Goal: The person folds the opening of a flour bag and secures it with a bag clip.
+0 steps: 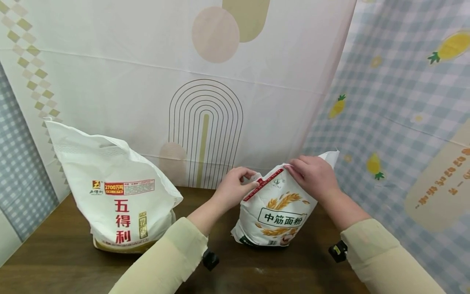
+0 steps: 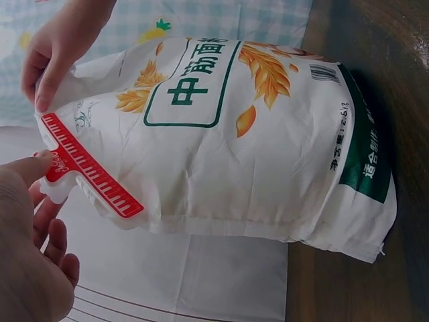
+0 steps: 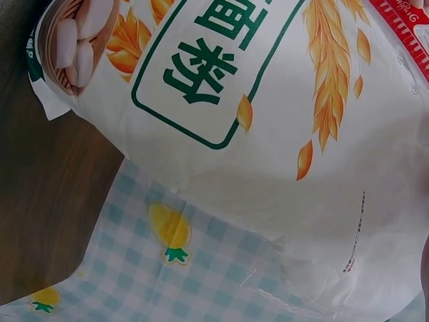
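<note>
Pinching the red clip (image 2: 92, 166), the left hand (image 1: 235, 187) likely steadies it; the right hand (image 1: 313, 175) grips the flour bag's (image 1: 275, 206) top, probably for tautness; the bag stands at the head view's five o'clock

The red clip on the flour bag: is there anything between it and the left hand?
Nothing visible: the left hand pinches the red clip. The right hand holds the flour bag near the clip's other end; the other sack stands apart, to the left.
</note>
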Tool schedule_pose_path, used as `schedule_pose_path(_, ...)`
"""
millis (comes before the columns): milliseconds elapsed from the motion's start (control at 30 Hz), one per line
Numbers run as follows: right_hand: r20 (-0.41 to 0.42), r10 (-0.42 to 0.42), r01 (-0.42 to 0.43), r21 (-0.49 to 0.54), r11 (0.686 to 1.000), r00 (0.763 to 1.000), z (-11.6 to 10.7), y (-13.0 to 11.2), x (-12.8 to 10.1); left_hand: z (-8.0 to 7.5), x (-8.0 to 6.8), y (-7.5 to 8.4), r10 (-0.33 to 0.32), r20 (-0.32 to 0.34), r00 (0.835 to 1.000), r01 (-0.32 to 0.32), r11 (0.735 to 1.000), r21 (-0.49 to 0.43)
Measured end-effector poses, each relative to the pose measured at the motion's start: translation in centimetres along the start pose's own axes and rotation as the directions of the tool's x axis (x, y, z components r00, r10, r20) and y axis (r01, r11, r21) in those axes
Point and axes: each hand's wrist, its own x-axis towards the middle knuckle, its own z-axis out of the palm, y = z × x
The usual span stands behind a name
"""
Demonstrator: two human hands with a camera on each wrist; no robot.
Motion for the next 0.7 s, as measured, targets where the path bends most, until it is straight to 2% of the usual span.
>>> schedule_pose_path(200, 0.006, 0.004, -0.004, -0.026, 1.0, 1.0, 0.07, 0.26, 0.03, -0.09, -0.09, -0.22, -0.006, 0.002, 1.0, 0.006, 1.0, -0.025)
schedule_pose_path(400, -0.04, 0.02, -0.023, -0.054, 0.998, 0.999, 0.12, 0.24, 0.08, -0.06, -0.05, -0.64, -0.008, 0.026, 1.0, 0.01, 0.999, -0.04)
schedule_pose_path(700, -0.094, 0.061, -0.07, -0.096, 0.993, 0.994, 0.06, -0.1, 0.28, -0.11, -0.3, -0.95, -0.002, 0.038, 0.999, 0.002, 1.0, 0.008)
